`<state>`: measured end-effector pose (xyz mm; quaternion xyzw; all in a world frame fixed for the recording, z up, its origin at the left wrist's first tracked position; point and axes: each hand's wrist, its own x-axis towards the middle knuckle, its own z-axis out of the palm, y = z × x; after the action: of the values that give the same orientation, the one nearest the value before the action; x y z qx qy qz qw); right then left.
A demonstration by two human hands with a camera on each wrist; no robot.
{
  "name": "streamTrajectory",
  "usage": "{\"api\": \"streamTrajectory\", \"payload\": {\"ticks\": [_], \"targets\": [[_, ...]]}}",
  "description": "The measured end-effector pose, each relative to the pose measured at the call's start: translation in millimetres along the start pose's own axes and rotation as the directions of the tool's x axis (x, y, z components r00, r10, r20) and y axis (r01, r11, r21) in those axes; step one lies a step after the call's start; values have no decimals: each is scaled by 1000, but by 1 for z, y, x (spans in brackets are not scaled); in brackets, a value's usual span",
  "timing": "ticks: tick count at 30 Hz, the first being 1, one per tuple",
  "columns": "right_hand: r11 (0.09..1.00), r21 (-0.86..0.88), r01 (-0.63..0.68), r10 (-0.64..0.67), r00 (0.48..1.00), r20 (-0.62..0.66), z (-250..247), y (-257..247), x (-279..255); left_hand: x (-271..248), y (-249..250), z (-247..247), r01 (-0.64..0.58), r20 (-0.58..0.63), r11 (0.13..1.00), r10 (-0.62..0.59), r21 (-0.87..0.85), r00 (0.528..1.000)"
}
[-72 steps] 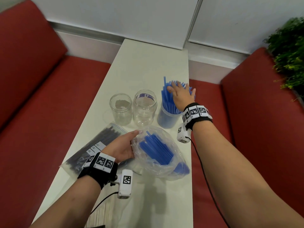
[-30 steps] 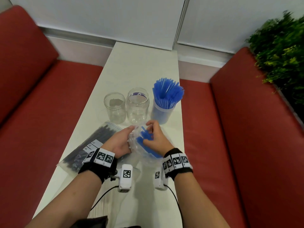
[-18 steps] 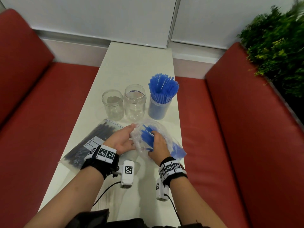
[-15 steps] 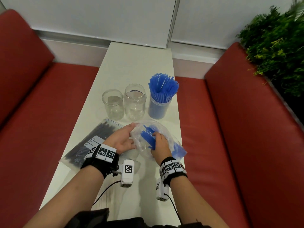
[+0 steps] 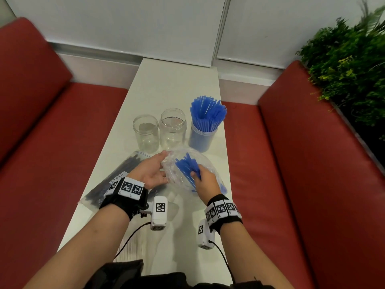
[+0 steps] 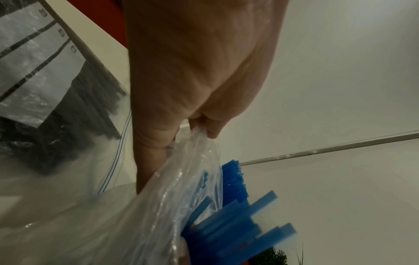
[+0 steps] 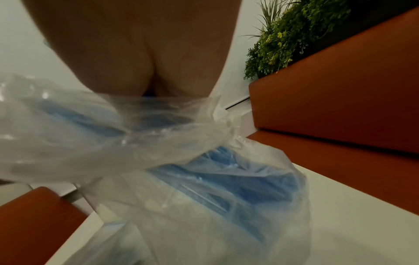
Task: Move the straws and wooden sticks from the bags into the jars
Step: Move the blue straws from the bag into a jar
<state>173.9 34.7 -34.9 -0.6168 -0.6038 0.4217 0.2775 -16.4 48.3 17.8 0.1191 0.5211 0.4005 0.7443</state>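
A clear plastic bag [image 5: 210, 165] of blue straws [image 5: 185, 164] lies near the table's middle. My left hand [image 5: 155, 170] pinches the bag's open rim [image 6: 204, 132]. My right hand [image 5: 205, 181] reaches into the bag and grips a bunch of the blue straws [image 6: 244, 231]; its fingers are hidden in the right wrist view behind the palm and bag [image 7: 158, 143]. Behind stand two empty glass jars [image 5: 145, 133] [image 5: 173, 128] and a jar full of blue straws [image 5: 206, 122]. A zip bag of dark sticks [image 5: 116, 176] lies to the left.
The narrow white table [image 5: 175, 80] runs between two red benches [image 5: 291, 163] [image 5: 52, 132]. A green plant [image 5: 350, 65] stands at the far right. Cables from the wrist cameras trail over the table's near end.
My right hand left the filled jar, came back to the bag and closed on a bunch of straws inside it. The left hand has kept its hold on the bag's rim.
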Motion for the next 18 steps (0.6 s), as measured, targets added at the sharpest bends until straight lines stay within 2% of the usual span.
{"api": "streamTrajectory", "payload": {"ticks": [5, 10, 14, 16, 18], "targets": [[997, 11, 77, -77, 995, -58, -9, -23, -1, -4, 3, 0, -13, 12, 1000, 13, 1, 1000], [978, 161, 131, -119, 990, -82, -16, -44, -1, -7, 4, -2, -23, 22, 1000, 23, 9, 1000], [928, 321, 190, -140, 975, -172, -20, -56, 1, -8, 5, -3, -27, 29, 999, 27, 18, 999], [906, 366, 211, -126, 962, -241, -19, -56, 2, -8, 4, -4, -26, 39, 999, 26, 18, 999], [895, 411, 173, -60, 960, -273, -14, -48, 1, -9, 5, -5, -22, 38, 1000, 21, 17, 999]]}}
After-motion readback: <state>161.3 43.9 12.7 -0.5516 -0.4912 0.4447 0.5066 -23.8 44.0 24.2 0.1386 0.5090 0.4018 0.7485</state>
